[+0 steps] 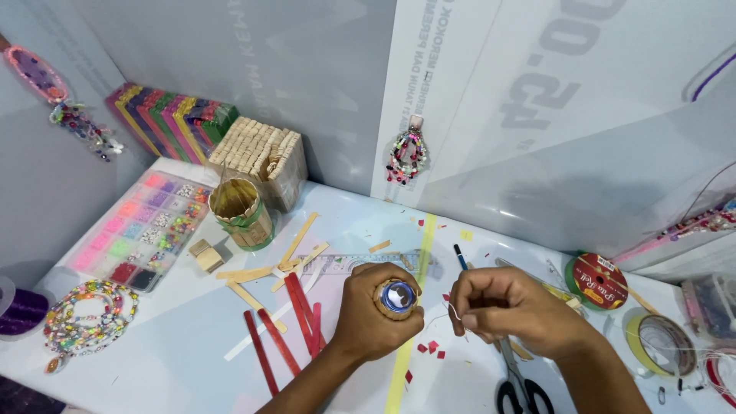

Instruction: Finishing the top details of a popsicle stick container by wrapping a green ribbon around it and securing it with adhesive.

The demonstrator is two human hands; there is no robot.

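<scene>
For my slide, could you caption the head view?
Left hand grips a small stick-clad cup; right hand pinches thin thread.

Left hand fisted knuckles-up, right hand beside it (apart), fingers pinched together.

The small round twine-wrapped spool has a rough, fibrous rim and a shiny blue-and-white top. A thin pale thread looks smooth. The flat red wooden sticks are painted and slightly glossy; the plain pale wooden sticks are matt and bare. The glossy white tabletop reflects light. The clear plastic bead tray gleams, and the black-handled metal scissors have smooth plastic grips.
</scene>
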